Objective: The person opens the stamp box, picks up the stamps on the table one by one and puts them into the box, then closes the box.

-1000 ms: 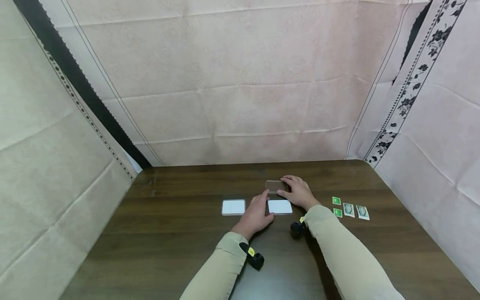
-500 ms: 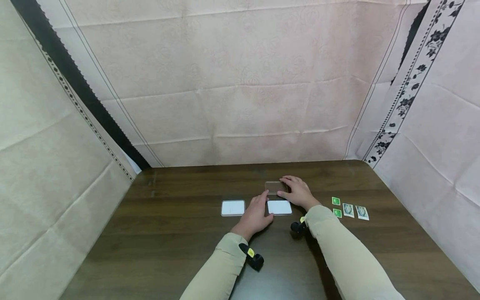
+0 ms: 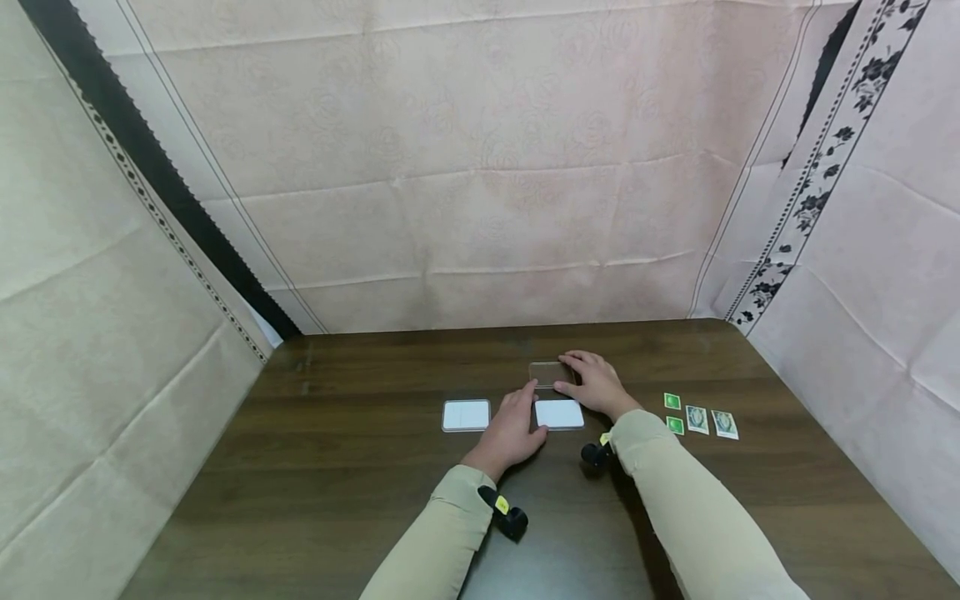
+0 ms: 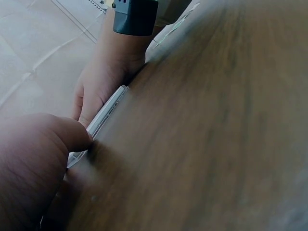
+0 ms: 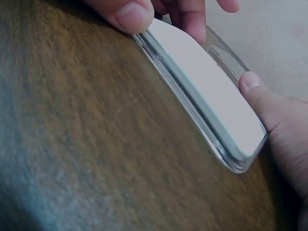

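A white block (image 3: 558, 414) with rounded corners lies in a shallow clear plastic case (image 5: 195, 118) on the table. My left hand (image 3: 510, 425) holds the case's left end, its thumb at the near corner and fingers toward the far side. Just beyond the block is a clear plastic lid (image 3: 546, 374). My right hand (image 3: 596, 387) grips the lid's right part, thumb on the near edge and fingertips at the far corner. In the left wrist view the case shows edge-on, with my left thumb (image 4: 74, 134) against it.
A second white rectangle (image 3: 466, 415) in a clear case lies to the left. Two small green squares (image 3: 674, 426) and two printed stamp-like cards (image 3: 724, 424) lie at the right. Pale cloth (image 3: 480, 208) hangs behind the brown table (image 3: 300, 500).
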Demonstrator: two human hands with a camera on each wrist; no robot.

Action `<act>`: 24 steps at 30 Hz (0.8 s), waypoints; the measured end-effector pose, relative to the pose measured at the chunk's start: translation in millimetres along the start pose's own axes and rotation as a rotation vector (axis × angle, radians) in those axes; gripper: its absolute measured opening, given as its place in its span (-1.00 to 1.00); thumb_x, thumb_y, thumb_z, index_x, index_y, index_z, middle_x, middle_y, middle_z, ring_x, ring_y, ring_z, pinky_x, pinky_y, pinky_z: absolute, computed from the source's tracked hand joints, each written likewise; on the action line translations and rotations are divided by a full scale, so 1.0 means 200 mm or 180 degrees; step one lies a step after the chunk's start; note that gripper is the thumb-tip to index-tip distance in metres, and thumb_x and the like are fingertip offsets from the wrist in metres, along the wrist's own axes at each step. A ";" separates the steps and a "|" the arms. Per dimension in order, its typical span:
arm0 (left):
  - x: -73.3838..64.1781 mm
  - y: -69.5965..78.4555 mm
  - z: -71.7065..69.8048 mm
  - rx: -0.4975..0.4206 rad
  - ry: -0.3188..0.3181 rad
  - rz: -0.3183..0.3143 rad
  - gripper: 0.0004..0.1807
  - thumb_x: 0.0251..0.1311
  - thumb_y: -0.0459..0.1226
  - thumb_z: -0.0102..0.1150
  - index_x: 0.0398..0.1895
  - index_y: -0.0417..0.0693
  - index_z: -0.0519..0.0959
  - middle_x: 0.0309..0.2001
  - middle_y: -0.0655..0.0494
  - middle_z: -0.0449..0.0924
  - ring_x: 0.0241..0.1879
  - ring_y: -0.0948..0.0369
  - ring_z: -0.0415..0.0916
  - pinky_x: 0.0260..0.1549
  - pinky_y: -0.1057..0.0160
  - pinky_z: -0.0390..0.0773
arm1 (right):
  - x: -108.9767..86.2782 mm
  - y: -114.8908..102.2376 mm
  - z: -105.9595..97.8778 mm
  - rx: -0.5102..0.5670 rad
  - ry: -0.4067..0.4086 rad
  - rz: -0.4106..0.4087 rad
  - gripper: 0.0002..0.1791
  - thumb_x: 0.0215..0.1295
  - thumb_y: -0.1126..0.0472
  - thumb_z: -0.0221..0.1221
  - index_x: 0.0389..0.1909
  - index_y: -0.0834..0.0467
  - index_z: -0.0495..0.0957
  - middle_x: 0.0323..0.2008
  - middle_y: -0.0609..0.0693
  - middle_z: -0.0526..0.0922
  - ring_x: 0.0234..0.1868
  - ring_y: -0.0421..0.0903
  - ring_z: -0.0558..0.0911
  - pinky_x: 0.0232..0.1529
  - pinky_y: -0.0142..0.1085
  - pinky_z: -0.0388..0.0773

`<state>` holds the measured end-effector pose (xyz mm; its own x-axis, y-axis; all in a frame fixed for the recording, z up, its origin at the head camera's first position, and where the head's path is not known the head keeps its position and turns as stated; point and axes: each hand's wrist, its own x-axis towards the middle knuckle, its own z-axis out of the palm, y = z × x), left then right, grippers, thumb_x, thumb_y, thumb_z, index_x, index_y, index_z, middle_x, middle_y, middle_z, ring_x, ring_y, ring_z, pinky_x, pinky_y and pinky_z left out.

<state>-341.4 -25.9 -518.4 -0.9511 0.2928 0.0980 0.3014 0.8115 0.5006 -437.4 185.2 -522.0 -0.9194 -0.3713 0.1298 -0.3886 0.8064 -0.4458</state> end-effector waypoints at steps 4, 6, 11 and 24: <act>0.00 0.00 0.00 0.0001 0.0009 0.0016 -0.12 0.34 -0.08 0.27 0.60 -0.05 0.05 0.36 0.07 0.45 0.47 0.07 0.19 0.35 0.02 0.34 | -0.01 0.00 -0.01 0.0033 -0.0017 0.0037 -0.21 0.41 -0.19 0.19 0.52 0.10 0.25 0.49 0.20 0.23 0.49 0.28 0.14 0.42 0.28 -0.02; 0.00 0.00 0.00 0.0001 0.0015 0.0028 -0.12 0.34 -0.08 0.27 0.60 -0.06 0.05 0.36 0.06 0.44 0.47 0.07 0.19 0.34 0.02 0.35 | -0.01 0.00 -0.01 0.0087 -0.0042 0.0071 -0.16 0.39 -0.21 0.19 0.55 0.09 0.21 0.50 0.20 0.21 0.50 0.29 0.12 0.43 0.28 -0.03; -0.02 0.00 0.00 0.0013 -0.0001 0.0095 -0.12 0.36 -0.09 0.24 0.61 -0.06 0.02 0.39 0.07 0.40 0.47 0.07 0.18 0.33 0.03 0.36 | -0.03 -0.01 -0.02 0.0332 0.0013 0.0149 -0.13 0.42 -0.23 0.15 0.58 0.10 0.11 0.52 0.22 0.19 0.52 0.29 0.08 0.44 0.28 -0.04; -0.07 -0.10 -0.09 -0.0420 0.0558 0.0560 -0.35 0.37 -0.19 0.18 0.50 0.01 0.27 0.26 0.15 0.50 0.34 0.13 0.35 0.26 0.03 0.44 | -0.10 -0.01 0.00 0.1315 0.1128 0.0425 -0.30 0.42 -0.20 0.17 0.38 0.18 0.41 0.30 0.16 0.48 0.34 0.16 0.42 0.32 0.15 0.34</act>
<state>-335.4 -54.7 -515.0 -0.8854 0.3221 0.3351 0.4626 0.6797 0.5692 -418.8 191.2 -523.9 -0.9509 -0.0433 0.3065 -0.2768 0.5620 -0.7794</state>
